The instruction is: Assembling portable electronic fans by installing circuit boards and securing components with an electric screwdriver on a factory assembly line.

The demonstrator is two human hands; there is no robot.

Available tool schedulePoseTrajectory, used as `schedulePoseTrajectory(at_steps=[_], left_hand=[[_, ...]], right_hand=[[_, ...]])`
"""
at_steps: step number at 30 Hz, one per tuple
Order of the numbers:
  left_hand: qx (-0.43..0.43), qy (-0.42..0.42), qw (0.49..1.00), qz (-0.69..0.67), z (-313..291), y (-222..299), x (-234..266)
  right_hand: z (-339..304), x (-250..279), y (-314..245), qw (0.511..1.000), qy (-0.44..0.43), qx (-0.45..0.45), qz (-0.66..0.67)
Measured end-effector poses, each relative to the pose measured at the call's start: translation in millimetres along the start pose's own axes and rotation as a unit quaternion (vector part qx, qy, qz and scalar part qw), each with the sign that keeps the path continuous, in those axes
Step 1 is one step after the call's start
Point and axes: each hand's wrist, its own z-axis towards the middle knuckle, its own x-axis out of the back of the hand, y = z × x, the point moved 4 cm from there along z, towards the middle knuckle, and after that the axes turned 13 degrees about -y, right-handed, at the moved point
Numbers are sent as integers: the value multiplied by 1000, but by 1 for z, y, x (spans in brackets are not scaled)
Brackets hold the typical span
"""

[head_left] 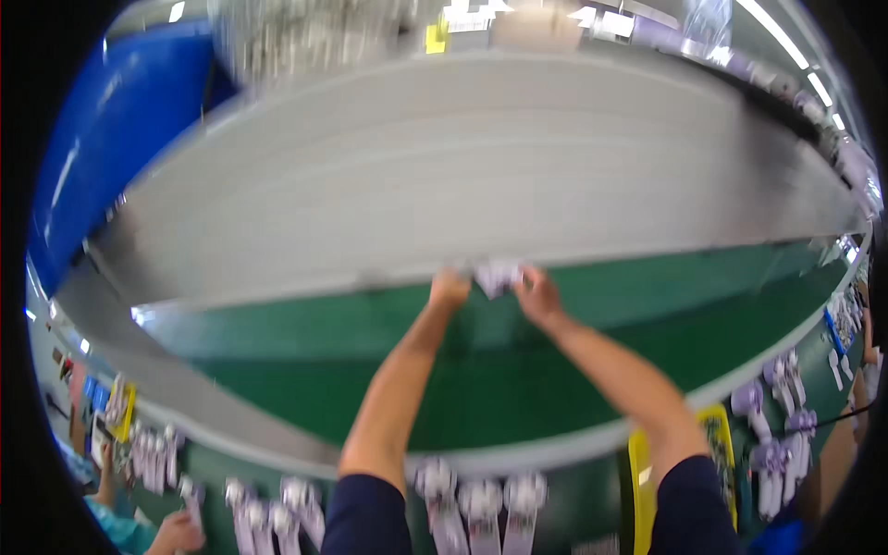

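Both my arms reach forward over a green conveyor belt [536, 407]. Between my hands is a small white and pale lilac part [498, 277], blurred, its kind unclear. My right hand [538, 296] is closed with the fingertips pinching the part's right edge. My left hand [450, 289] is closed just left of the part; blur hides what its fingers hold, if anything. Nearer me, below the belt's edge, white and lilac handheld devices with round heads [480, 504] lie in a row on the work table.
A grey metal panel [499, 166] rises beyond the belt. A yellow tray [640, 490] lies beneath my right forearm. More lilac devices [772, 453] stand at the right. At lower left another person's hand [178, 533] holds a device. Blue sheeting [129, 120] is at upper left.
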Motion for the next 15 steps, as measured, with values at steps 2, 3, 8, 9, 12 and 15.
schedulePoseTrajectory(at_steps=[2,3,8,9,12,15], left_hand=[[-40,36,993,-109,-25,18,39],[48,-122,985,-111,-9,82,54],[-12,-270,928,-256,-77,203,245],[-35,-298,922,-244,-101,212,269],[-22,-479,861,-168,-169,236,338],[44,-521,845,-114,-231,235,354]], right_hand=[[-37,37,-39,972,-213,-98,22],[-61,79,-34,966,-219,-137,16],[-152,128,-142,889,-456,-10,-33],[-171,136,-167,861,-507,-14,-35],[-226,169,-229,827,-552,23,-100],[-268,166,-243,821,-548,53,-151]])
